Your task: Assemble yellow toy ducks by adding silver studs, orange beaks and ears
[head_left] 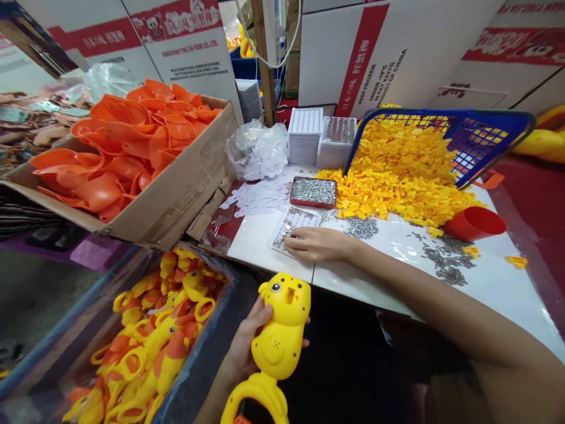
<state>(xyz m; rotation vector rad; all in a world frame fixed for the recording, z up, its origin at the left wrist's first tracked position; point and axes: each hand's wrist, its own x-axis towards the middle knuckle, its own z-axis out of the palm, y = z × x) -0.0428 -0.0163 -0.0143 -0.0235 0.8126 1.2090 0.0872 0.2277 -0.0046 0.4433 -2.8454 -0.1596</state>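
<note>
My left hand (247,338) was wrapped around a yellow toy (279,341) shaped like a duck, held up just off the near edge of the table (255,237), with its eye and the square hole in its head facing me and its looped handle below. My right hand (315,244) was over the table, fingers bent down onto a white tray (309,218) with small round metal discs in its pockets; whether they had closed on a disc, I could not tell. Just behind that tray sat a red tray (312,204) full of tiny metal parts, with loose metal pieces (362,227) heaped to the right. Yellow parts (388,191) spilled from a tipped blue basket (497,129). On my left, a cardboard box (176,200) held orange parts (132,135), and a bin (203,353) held more yellow-and-orange toys (152,347).
</note>
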